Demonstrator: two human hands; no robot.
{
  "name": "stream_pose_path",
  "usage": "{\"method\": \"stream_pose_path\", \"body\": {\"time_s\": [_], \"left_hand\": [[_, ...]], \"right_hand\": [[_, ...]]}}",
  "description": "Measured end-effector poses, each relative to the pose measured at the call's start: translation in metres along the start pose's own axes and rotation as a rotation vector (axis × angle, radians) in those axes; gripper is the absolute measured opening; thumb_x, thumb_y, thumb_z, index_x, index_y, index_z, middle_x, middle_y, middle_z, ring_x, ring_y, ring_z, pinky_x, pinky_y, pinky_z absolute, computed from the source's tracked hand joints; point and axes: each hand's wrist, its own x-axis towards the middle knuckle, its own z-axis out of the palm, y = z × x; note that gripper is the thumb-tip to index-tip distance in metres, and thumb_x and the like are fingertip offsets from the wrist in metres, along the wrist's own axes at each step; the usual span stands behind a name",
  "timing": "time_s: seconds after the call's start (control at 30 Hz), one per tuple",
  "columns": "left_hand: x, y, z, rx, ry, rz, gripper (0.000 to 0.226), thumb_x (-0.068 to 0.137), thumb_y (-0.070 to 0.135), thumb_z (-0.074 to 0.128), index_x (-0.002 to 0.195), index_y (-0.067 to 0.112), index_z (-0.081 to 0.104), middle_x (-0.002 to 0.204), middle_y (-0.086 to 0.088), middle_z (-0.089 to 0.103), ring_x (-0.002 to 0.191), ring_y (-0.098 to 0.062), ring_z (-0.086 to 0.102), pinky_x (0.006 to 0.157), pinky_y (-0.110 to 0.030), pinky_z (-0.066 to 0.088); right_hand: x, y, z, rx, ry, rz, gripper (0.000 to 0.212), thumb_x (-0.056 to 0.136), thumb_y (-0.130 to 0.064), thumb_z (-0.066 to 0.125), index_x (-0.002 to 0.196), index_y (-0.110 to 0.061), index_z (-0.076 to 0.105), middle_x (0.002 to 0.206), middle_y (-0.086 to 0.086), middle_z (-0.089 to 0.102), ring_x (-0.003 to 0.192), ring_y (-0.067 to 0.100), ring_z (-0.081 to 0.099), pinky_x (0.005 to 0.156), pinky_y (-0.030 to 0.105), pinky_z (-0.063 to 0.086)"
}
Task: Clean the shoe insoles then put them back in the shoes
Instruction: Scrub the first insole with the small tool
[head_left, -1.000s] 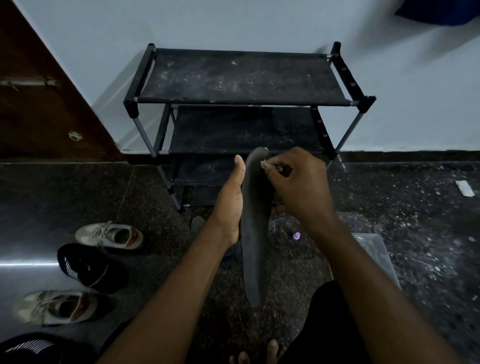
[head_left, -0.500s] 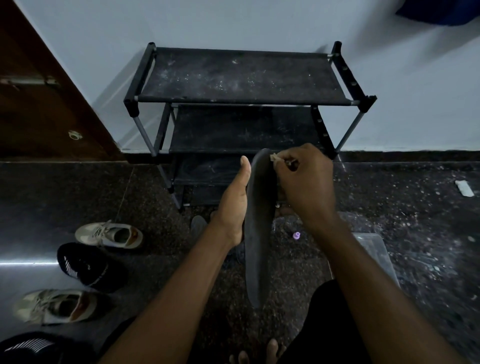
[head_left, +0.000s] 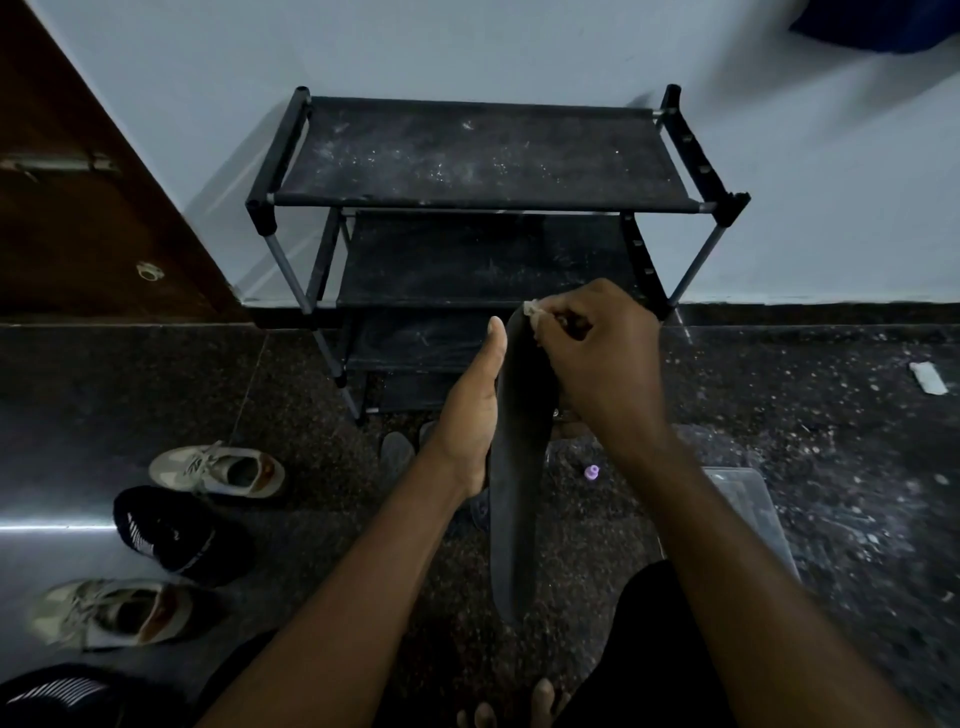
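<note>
A long dark grey insole (head_left: 514, 499) stands nearly upright in front of me. My left hand (head_left: 475, 410) grips its left edge at mid-height, thumb pointing up. At the insole's top end my right hand (head_left: 602, 358) pinches a small whitish wipe (head_left: 532, 310) against it. Two beige sneakers (head_left: 218, 470) (head_left: 111, 613) and a black shoe (head_left: 166, 530) lie on the floor at the left. Another black shoe (head_left: 57, 696) shows at the bottom left corner.
A black three-tier shoe rack (head_left: 483, 156) stands against the pale wall ahead. A clear plastic box (head_left: 748, 504) sits on the floor at my right, a small purple cap (head_left: 591, 472) near it. A brown door (head_left: 78, 208) is at the left. My toes (head_left: 514, 712) show below.
My right hand with the wipe has slid up along the insole to its top end. Both hands and the insole have shifted slightly to the right.
</note>
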Motion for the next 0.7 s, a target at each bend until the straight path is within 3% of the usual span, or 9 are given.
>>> {"method": "stream_pose_path", "body": {"time_s": [0.13,0.27,0.53,0.6,0.7], "left_hand": [[0.0,-0.002,-0.001,-0.024,-0.003,-0.003,0.069,0.107,0.061,0.028,0.153,0.012,0.046,0.15,-0.015,0.055,0.138,-0.03,0.053,0.105,-0.042,0.048],[0.002,-0.004,-0.001,-0.022,-0.015,-0.004,0.074,0.106,0.063,0.024,0.155,0.011,0.043,0.154,-0.016,0.05,0.143,-0.03,0.048,0.111,-0.043,0.042],[0.0,-0.001,-0.003,-0.047,0.021,0.002,0.082,0.099,0.072,0.022,0.152,0.015,0.048,0.147,-0.014,0.058,0.133,-0.029,0.059,0.097,-0.04,0.054],[0.0,-0.002,-0.003,-0.049,0.033,-0.012,0.085,0.099,0.073,0.019,0.153,0.014,0.045,0.15,-0.015,0.055,0.137,-0.03,0.055,0.105,-0.045,0.051],[0.003,-0.005,-0.005,-0.019,0.032,-0.014,0.087,0.097,0.076,0.023,0.154,0.014,0.045,0.153,-0.015,0.051,0.144,-0.031,0.047,0.122,-0.053,0.031]], "right_hand": [[-0.002,-0.002,0.001,0.012,-0.057,-0.034,0.011,0.092,-0.016,0.072,0.1,-0.015,0.078,0.094,-0.005,0.065,0.082,0.001,0.062,0.074,0.009,0.048],[0.001,0.004,-0.003,0.014,0.018,0.012,0.01,0.092,-0.017,0.071,0.098,-0.014,0.078,0.095,-0.004,0.065,0.082,0.002,0.062,0.075,0.016,0.052],[-0.004,-0.006,0.001,0.033,-0.106,-0.089,0.012,0.091,-0.016,0.073,0.102,-0.014,0.078,0.094,-0.004,0.065,0.083,0.002,0.063,0.074,0.012,0.05],[-0.003,-0.002,-0.001,0.029,-0.076,-0.063,0.012,0.091,-0.015,0.073,0.101,-0.014,0.078,0.095,-0.004,0.066,0.083,0.003,0.063,0.075,0.013,0.051],[0.001,0.0,-0.002,0.017,-0.02,-0.019,0.011,0.091,-0.016,0.071,0.1,-0.014,0.078,0.094,-0.005,0.065,0.083,0.001,0.062,0.075,0.013,0.051]]}}
